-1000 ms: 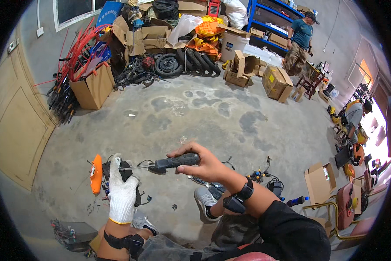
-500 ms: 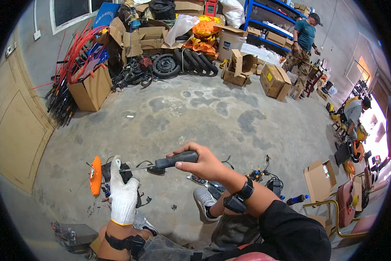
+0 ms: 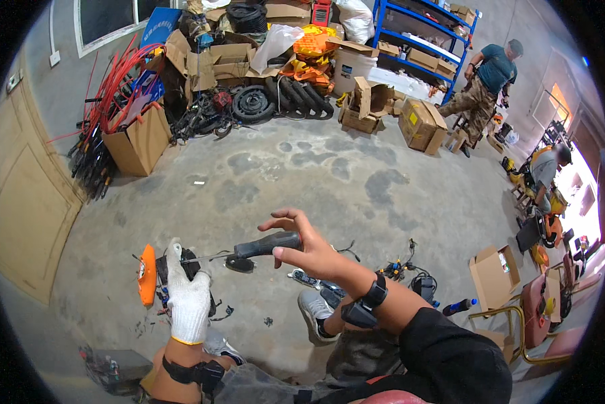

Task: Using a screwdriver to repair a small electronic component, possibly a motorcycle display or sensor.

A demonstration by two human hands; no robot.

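Observation:
A screwdriver (image 3: pixel 267 244) with a thick black handle lies against the palm and thumb of my right hand (image 3: pixel 309 250), its upper fingers lifted off the handle. Its metal shaft points left, and the tip meets a black part (image 3: pixel 190 264) beside my left hand (image 3: pixel 186 296). That hand wears a white knit glove and grips the black part, most of which it hides. Just left of the glove lies an orange curved shell (image 3: pixel 147 275). Another small black piece (image 3: pixel 240 263) rests on the floor below the screwdriver handle.
Wire harnesses (image 3: pixel 403 269) and a blue-capped bottle (image 3: pixel 460 307) lie to my right, near an open cardboard box (image 3: pixel 494 271) and a chair (image 3: pixel 534 316). Tires (image 3: pixel 253 103), cartons and blue shelving (image 3: pixel 420 40) line the back. A person (image 3: pixel 484 87) stands by the shelves; another bends at far right.
My right hand's fingers have loosened and spread upward from the screwdriver handle, which has shifted slightly left. The person by the shelves has turned and leans more. My left hand stays nearly in place.

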